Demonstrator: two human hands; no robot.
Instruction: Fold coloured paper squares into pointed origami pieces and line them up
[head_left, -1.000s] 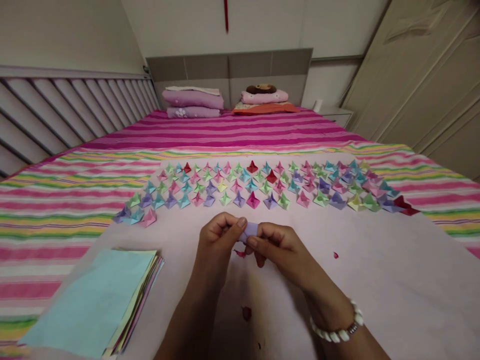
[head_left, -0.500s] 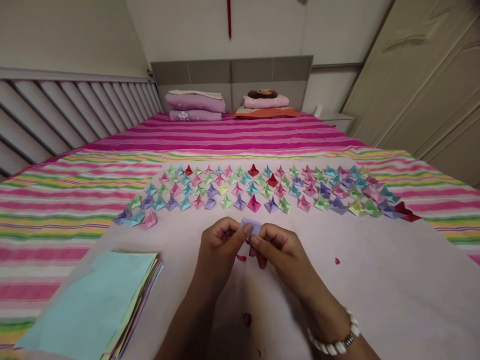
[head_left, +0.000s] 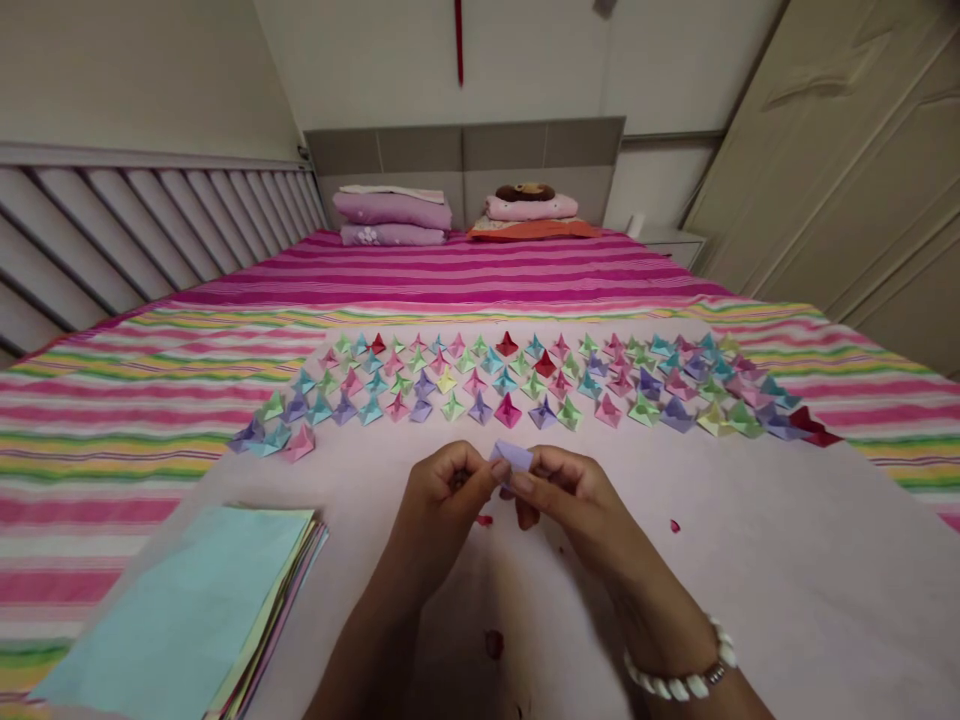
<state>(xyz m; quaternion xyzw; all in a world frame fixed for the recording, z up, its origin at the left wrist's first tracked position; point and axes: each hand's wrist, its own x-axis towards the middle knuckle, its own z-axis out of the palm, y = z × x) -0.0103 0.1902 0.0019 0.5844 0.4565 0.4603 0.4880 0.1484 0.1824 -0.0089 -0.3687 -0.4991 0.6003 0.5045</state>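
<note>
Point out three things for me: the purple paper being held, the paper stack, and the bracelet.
Purple paper (head_left: 514,456): head view, on its exposed upper face.
Paper stack (head_left: 184,605): head view, on the middle of its light blue top.
Bracelet (head_left: 679,689): head view, on a white bead of its near side.

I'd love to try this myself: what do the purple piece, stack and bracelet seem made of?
Purple piece: likely matte paper, thin and folded. Stack: matte paper too, thin and layered. Bracelet: smooth white pieces, perhaps shell or plastic; grey bits look metallic.

A small, folded lilac paper (head_left: 513,454) tilts, pinched between left and right fingers (head_left: 553,461).
</note>
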